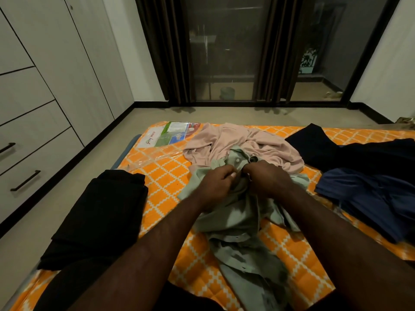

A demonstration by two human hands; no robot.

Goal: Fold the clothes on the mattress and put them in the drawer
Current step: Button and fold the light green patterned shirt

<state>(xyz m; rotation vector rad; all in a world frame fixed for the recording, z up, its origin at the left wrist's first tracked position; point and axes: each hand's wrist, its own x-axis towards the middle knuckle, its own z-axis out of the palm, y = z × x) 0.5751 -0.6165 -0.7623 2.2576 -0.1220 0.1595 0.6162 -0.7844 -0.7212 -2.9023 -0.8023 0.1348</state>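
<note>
Both our left hand (215, 182) and our right hand (267, 178) pinch the front opening, just below the white collar button (237, 160), of the crumpled pale green button-front shirt (238, 223), which lies mid-way across the orange checked mattress (161, 176). We judge that fastening the opening first, then smoothing the front flat, gives a cleaner fold.

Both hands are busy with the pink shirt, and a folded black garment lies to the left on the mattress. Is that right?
Not quite. The head view shows the left hand and right hand gripping the green shirt; the pink shirt lies behind it. The folded black garment does lie to the left on the mattress.
</note>
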